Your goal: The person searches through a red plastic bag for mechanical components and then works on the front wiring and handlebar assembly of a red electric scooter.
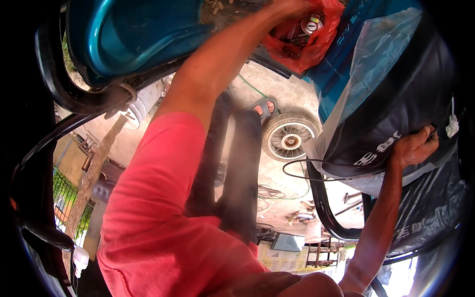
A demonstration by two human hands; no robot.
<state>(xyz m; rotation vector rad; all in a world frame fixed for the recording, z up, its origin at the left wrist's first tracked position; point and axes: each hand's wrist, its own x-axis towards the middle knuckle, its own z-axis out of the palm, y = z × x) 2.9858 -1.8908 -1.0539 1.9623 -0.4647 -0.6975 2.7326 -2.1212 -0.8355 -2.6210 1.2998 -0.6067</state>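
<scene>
My left hand [293,9] reaches to the upper rim of a red plastic bag [326,44], its fingers mostly hidden. Inside the bag lie small items, one a round white piece [311,25] with a yellow-green part. On the right, my right hand [415,147] has curled fingers against the black padded seat cover [376,133], near a small white tag [451,123]; what they grip is unclear. A loose clear plastic sheet [376,44] lies along the cover, and a thin black cable [292,173] loops below it.
A teal molded body panel [138,34] and black tubular frame [64,94] surround me at upper left. Below are a spoked wheel [277,148] on the concrete floor, a green hose [250,84], scattered parts and a wooden post [94,163].
</scene>
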